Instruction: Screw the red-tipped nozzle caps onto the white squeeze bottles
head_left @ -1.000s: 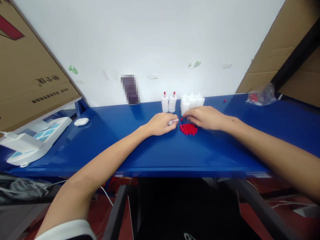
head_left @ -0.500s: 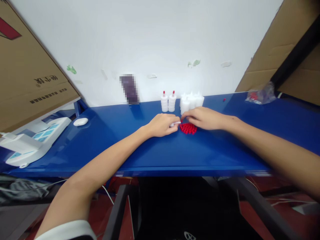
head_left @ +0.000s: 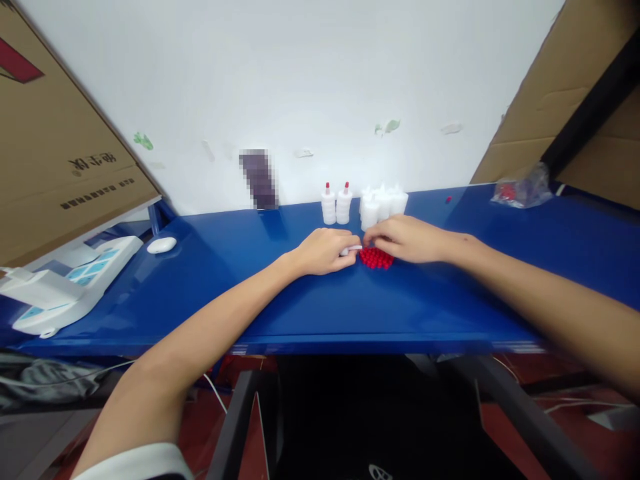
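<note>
My left hand [head_left: 327, 251] is closed around a small white squeeze bottle [head_left: 351, 249], whose nozzle points right; most of its body is hidden by the fingers. Just to the right, my right hand [head_left: 403, 239] hovers with curled fingers at the back edge of a pile of small red caps [head_left: 376, 259]. Whether a cap sits between its fingertips is too small to tell. Behind my hands stand two white bottles with red tips [head_left: 335, 205]. Beside them is a cluster of white bottles without red tips [head_left: 383, 204], partly covered by my right hand.
A white power strip [head_left: 90, 280] with a plugged-in adapter lies on the left of the blue table [head_left: 320, 313], near a white oval case [head_left: 161, 245]. At the back right are a clear bag with red pieces [head_left: 523, 190] and one stray red cap [head_left: 449, 199]. Cardboard flanks both sides.
My right fingers have shifted slightly, and the red cap seen at their tips half a second ago no longer shows there. My left hand keeps its hold on the bottle.
</note>
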`<state>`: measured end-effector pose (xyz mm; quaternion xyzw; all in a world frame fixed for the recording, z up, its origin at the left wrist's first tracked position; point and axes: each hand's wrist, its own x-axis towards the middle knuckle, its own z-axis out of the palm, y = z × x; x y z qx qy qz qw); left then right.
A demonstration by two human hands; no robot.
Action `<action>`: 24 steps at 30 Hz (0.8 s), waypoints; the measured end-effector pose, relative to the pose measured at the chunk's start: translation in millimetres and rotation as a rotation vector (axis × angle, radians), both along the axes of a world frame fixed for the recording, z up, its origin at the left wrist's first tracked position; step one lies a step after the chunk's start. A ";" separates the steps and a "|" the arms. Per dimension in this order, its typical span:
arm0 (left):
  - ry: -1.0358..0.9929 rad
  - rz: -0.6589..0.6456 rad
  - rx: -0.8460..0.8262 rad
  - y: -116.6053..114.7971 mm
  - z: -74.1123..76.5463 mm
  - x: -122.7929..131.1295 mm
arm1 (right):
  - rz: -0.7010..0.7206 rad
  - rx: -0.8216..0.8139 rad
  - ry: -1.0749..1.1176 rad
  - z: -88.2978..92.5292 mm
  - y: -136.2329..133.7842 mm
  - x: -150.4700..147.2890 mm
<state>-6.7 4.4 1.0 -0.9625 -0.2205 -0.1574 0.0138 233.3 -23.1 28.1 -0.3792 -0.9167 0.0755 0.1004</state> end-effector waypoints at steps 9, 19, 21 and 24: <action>0.008 0.001 -0.003 -1.1 1.5 0.4 | 0.010 0.056 0.053 0.5 -1.3 -1.2; 0.012 0.011 0.014 0.6 -0.8 -1.1 | -0.108 0.150 0.209 8.9 -11.0 -7.9; -0.016 0.026 0.006 -0.1 -1.5 -2.1 | -0.121 0.102 0.232 9.1 -15.2 -12.5; -0.080 0.040 -0.014 -0.9 -3.2 -3.2 | -0.139 0.061 0.294 6.2 -20.6 -20.0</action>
